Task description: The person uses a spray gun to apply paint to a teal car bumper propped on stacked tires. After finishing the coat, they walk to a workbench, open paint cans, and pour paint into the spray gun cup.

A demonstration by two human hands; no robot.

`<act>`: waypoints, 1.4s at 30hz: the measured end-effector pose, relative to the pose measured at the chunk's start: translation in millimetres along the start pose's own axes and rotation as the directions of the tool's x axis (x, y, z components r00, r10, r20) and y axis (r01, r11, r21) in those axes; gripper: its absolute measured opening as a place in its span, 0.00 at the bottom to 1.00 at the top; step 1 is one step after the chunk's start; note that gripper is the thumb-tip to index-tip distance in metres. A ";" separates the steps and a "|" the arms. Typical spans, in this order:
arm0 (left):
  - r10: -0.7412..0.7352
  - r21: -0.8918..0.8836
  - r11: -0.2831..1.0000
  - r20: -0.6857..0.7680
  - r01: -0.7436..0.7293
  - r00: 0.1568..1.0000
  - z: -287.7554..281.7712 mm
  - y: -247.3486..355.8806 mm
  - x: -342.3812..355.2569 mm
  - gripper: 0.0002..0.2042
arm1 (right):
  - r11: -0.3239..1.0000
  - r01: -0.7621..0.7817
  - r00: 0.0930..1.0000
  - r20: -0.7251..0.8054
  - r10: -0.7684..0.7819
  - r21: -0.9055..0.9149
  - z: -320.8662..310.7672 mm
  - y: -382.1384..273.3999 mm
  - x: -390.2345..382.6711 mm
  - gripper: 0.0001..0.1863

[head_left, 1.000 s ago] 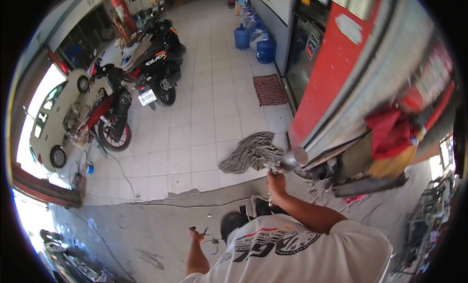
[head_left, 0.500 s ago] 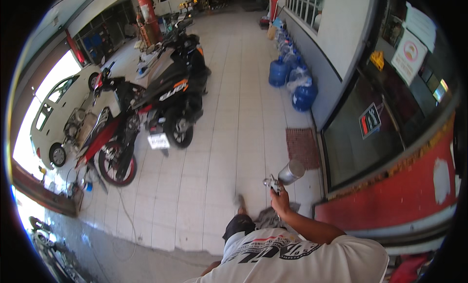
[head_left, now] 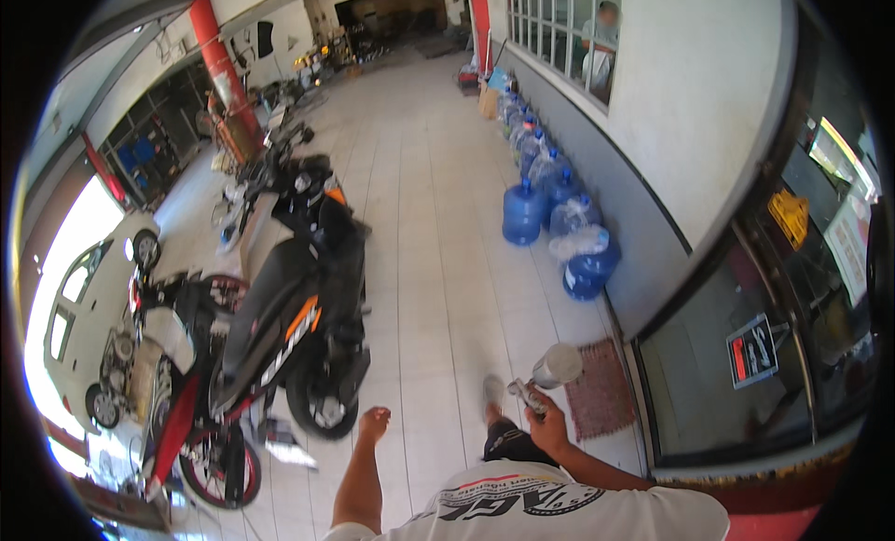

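My right hand point(head_left: 550, 425) is wrapped round the handle of a spray gun point(head_left: 525, 393) in front of me. Its silver metal cup point(head_left: 559, 365) sticks out to the right, above the edge of a reddish-brown doormat point(head_left: 599, 392). Out to the left, my left hand point(head_left: 376, 423) hangs free at the end of a bent arm, its fingers curled in and nothing visible in them. Nearest to that hand stands a black scooter point(head_left: 298, 299) with orange marks, a short way off.
A red motorcycle point(head_left: 177, 420) leans beyond the scooter, and a white car point(head_left: 79, 299) stands farther left. Several blue water jugs point(head_left: 525, 213) line the right wall. A glass door point(head_left: 718, 392) is close on my right. Behind the window is a person point(head_left: 601, 47). A red pillar point(head_left: 219, 66) rises far left.
I have moved forward along the tiled floor, so the scooter, jugs and doormat are nearer. My left hand has swung into view. The spray gun stays in my right hand.
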State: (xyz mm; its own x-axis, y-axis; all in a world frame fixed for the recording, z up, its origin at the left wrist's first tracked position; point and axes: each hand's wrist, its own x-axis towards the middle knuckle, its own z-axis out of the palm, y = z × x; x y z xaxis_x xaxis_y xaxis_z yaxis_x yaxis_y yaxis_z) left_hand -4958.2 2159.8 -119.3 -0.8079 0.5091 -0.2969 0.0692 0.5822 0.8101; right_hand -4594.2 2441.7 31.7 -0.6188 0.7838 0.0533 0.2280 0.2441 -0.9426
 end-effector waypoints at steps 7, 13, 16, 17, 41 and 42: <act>0.078 -0.310 0.950 0.121 -0.037 0.990 46.4 193.6 200.7 0.09 | 0.975 0.212 0.945 0.266 -0.189 -0.063 54.5 -60.4 368.1 0.26; 0.129 -0.400 0.905 -0.063 -0.143 0.990 -12.1 326.2 383.0 0.10 | 0.918 0.388 0.802 0.461 -0.379 0.080 159.7 -123.4 648.3 0.24; 0.128 -0.409 0.898 -0.112 -0.163 0.985 -25.2 353.6 523.6 0.10 | 0.894 0.448 0.779 0.481 -0.401 0.019 206.9 -115.3 784.9 0.24; 0.148 -0.374 0.909 -0.116 -0.181 0.982 -33.1 367.0 568.8 0.10 | 0.902 0.431 0.782 0.506 -0.363 -0.017 224.7 -113.5 826.7 0.24; 0.770 0.243 0.583 0.140 -0.775 0.623 -217.3 833.5 1608.9 0.37 | 0.781 0.579 0.494 0.863 -0.108 -0.234 551.6 -178.0 1808.5 0.18; 0.789 0.238 0.582 0.069 -0.778 0.611 -229.5 852.4 1643.6 0.36 | 0.751 0.622 0.481 0.865 -0.144 -0.221 560.9 -195.0 1853.1 0.18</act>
State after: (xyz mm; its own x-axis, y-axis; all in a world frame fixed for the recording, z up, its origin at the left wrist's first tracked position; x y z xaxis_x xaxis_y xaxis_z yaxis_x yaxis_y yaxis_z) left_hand -6361.4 3347.4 199.3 -0.3985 0.8139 0.4227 0.8080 0.0935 0.5818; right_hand -6207.0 3526.2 129.3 -0.9807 -0.1519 -0.1234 -0.0478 0.7973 -0.6017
